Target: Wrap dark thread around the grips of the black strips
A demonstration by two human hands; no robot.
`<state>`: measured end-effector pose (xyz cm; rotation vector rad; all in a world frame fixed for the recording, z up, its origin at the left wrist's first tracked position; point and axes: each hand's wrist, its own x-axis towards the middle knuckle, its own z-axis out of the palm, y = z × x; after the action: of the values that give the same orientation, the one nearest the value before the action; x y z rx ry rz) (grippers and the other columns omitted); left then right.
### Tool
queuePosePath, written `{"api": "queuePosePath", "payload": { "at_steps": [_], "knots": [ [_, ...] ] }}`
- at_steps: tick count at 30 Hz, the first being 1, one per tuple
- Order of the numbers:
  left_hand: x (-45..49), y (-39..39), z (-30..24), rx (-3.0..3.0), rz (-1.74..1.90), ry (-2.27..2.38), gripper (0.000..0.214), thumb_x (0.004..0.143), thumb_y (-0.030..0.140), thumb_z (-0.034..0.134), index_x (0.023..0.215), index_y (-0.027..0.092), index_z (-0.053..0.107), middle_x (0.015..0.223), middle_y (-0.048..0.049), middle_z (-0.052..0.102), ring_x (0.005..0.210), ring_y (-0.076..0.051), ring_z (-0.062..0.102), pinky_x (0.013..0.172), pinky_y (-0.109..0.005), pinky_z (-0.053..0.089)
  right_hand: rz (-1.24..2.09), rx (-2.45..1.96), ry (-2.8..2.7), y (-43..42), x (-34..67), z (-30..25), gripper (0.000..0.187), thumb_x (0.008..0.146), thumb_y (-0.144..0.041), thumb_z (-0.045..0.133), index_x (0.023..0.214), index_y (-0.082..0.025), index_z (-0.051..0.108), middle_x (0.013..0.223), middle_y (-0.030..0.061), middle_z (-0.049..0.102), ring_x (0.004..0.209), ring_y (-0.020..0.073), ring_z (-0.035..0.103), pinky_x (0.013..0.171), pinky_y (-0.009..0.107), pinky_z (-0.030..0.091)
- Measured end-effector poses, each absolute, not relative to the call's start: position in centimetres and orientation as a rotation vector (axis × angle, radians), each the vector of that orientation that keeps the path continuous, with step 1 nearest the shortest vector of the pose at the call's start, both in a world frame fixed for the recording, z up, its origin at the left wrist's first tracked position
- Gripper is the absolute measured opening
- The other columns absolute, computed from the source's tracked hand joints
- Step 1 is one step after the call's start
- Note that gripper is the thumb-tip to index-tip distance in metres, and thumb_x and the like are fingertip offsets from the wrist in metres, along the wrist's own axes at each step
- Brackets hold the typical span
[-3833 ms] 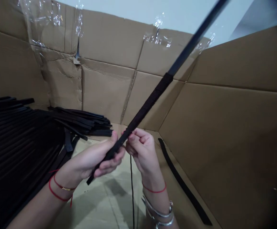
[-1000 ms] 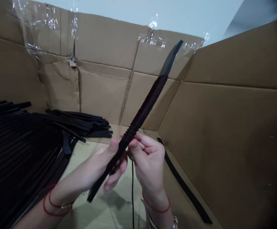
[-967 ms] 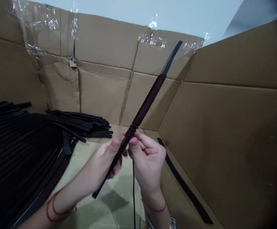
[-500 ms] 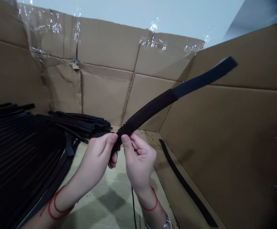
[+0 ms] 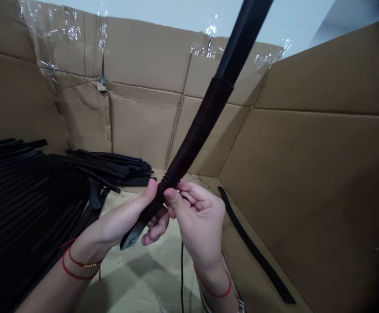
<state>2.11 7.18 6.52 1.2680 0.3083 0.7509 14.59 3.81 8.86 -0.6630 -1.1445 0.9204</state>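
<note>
A long dark strip [image 5: 246, 37] slants up from my hands past the top edge of the view. Around its lower part sits a dark brown fabric sleeve [image 5: 197, 132], gathered into ridges near its top and beside my fingers. The strip's lower end [image 5: 133, 238], with small holes, sticks out below the sleeve. My left hand [image 5: 124, 215] is closed round the sleeved strip, thumb along its left side and fingers behind. My right hand [image 5: 202, 221] pinches the sleeve's right side between thumb and fingers, just above the left palm.
Many dark strips [image 5: 29, 208] lie stacked at the left, with another bundle [image 5: 114, 167] behind. A single black strip [image 5: 254, 245] lies along the right cardboard wall [image 5: 326, 182]. A thin black cord [image 5: 182, 278] hangs below my right hand. Taped cardboard [image 5: 143, 56] stands at the back.
The strip has swung steeper, nearer upright, and its lower end now shows beneath the sleeve. The sleeve is ridged along more of its length. My left hand's grip has loosened somewhat.
</note>
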Motion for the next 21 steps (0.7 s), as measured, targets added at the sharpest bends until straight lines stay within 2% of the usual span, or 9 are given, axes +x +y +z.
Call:
{"api": "queuePosePath", "payload": {
  "at_steps": [3,6,8,12,17,21],
  "knots": [
    [1.8,6.4,7.3,1.294,0.909,0.452,0.053,0.089,0.062,0.046,0.07,0.013,0.053,0.051,0.0037,0.045,0.044,-0.005,0.038,0.042,-0.014,0.033,0.921,-0.677,-1.16,3.5,14.4,9.2,0.013,0.074,-0.013,0.074,0.066,-0.018,0.066,0.045,-0.0047,0.064,0.036,0.0108,0.061,0.036,0.016,0.049],
    [1.7,6.2,7.6,1.151,0.866,0.359,0.05,0.085,0.062,0.052,0.071,0.015,0.051,0.05,0.0087,0.032,0.041,-0.003,0.021,0.036,-0.013,0.019,1.018,-0.649,-1.171,3.6,14.8,9.3,0.011,0.072,-0.012,0.077,0.069,-0.017,0.067,0.054,-0.0026,0.07,0.048,0.0099,0.067,0.05,0.014,0.056],
    [1.7,6.2,7.4,1.076,0.834,0.231,0.051,0.084,0.064,0.052,0.068,0.016,0.049,0.05,0.0101,0.026,0.041,-0.003,0.015,0.035,-0.013,0.015,1.081,-0.614,-1.165,3.6,15.1,9.4,0.01,0.072,-0.013,0.077,0.073,-0.017,0.069,0.058,-0.0012,0.073,0.052,0.0094,0.069,0.054,0.014,0.058],
    [1.8,6.1,7.1,1.033,0.776,0.103,0.051,0.085,0.065,0.048,0.069,0.016,0.049,0.05,0.0092,0.025,0.041,-0.005,0.017,0.036,-0.015,0.016,1.122,-0.582,-1.13,3.3,14.9,9.3,0.011,0.072,-0.013,0.078,0.071,-0.016,0.068,0.054,-0.0012,0.073,0.048,0.0085,0.068,0.048,0.01,0.055],
    [2.2,6.0,7.0,1.023,0.745,0.076,0.047,0.087,0.06,0.049,0.066,0.017,0.046,0.048,0.0099,0.021,0.04,-0.005,0.015,0.037,-0.017,0.015,1.011,-0.568,-1.088,3.1,14.2,9.0,0.011,0.073,-0.014,0.076,0.07,-0.017,0.067,0.05,-0.0025,0.071,0.043,0.009,0.067,0.043,0.01,0.054],
    [2.9,5.8,6.6,1.086,0.67,0.133,0.058,0.082,0.074,0.044,0.065,0.018,0.042,0.048,0.0113,0.019,0.04,-0.004,0.009,0.037,-0.017,0.009,0.862,-0.592,-1.056,2.9,14.3,8.8,0.01,0.074,-0.015,0.075,0.071,-0.017,0.066,0.048,-0.0054,0.067,0.038,0.0098,0.065,0.036,0.011,0.051]
  ]
}}
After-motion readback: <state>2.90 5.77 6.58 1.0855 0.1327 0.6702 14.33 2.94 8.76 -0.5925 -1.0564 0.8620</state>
